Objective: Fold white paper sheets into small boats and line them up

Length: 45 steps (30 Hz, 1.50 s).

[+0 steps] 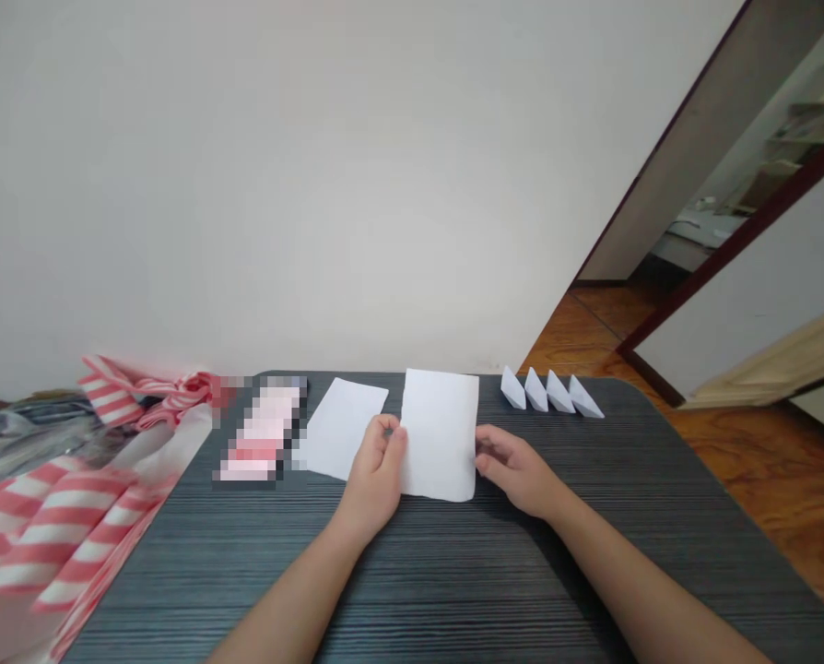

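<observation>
Near the far left corner of the dark, wood-grained desk (177, 572) lies a pink-and-white oblong item (264, 429), too blurred to identify; just right of it, a loose white paper sheet (343, 424) lies on the desk. Next comes the bare left hand (376, 475), closed in a pinch, its thumb over the left edge of a rectangular white paper sheet with a slightly uneven lower edge (440, 433). This held piece should be very light and limp, easy to crease or tear and rather slick, so a gentle fingertip hold at the middle of each side edge would suit it best. It stands between the two hands, in front of the desk's far edge; whether its lower edge touches the desktop, I cannot tell. At its right edge the bare right hand (512, 468) is part-open, fingers loosely curled and fingertips right by the paper, though whether they grip it is unclear. Farther right, towards the far right corner, four folded, pointed white paper pieces (559, 392) stand in a row.
</observation>
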Available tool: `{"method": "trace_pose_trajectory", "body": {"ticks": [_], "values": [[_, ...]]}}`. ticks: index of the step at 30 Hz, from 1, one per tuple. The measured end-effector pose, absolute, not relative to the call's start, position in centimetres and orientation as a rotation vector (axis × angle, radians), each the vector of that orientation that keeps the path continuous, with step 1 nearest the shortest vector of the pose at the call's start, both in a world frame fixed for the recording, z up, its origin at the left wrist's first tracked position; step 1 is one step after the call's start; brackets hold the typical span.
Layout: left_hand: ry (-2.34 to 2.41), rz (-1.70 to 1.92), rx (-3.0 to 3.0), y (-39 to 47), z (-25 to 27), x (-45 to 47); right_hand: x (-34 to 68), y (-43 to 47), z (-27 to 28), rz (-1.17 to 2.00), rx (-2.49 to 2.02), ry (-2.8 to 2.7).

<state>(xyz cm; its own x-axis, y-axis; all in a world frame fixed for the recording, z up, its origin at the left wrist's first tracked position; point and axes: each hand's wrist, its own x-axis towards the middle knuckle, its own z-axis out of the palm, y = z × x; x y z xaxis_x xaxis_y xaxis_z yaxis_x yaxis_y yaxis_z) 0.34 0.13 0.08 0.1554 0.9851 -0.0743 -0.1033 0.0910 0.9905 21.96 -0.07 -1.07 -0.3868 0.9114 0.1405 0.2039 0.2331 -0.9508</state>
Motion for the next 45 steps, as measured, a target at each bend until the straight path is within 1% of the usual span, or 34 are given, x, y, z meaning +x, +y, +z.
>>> {"method": "trace_pose_trajectory", "body": {"ticks": [3,9,18,20,25,31,36,39,45], "values": [[1.050,1.028,1.173,0.2,-0.2,0.2,21.6,-0.3,-1.4,1.287,-1.099,-1.583],[1.045,0.973,1.193,0.3,-0.4,0.1,21.6,-0.2,-1.4,1.365,-1.183,-1.508],[0.948,0.909,1.187,0.7,0.1,-0.4,22.1,-0.2,-1.8,1.372,-1.173,-1.451],[0.949,0.917,1.191,0.8,-0.1,-0.6,22.2,-0.1,-1.9,1.348,-1.174,-1.456],[0.943,0.906,1.194,0.7,-0.3,-0.6,22.3,0.1,-1.6,1.143,-1.181,-1.553],[0.988,0.954,1.211,0.8,-0.2,-0.5,22.2,-0.1,-1.7,1.210,-1.202,-1.533],[1.032,0.972,1.227,0.7,-0.2,-0.7,22.2,-0.3,-1.9,1.208,-1.178,-1.501],[1.039,0.981,1.222,0.7,-0.2,-0.6,22.4,-0.3,-1.5,1.154,-1.179,-1.616],[0.989,0.954,1.090,0.7,0.0,-0.3,22.4,0.0,-0.9,1.012,-1.016,-1.792]]}}
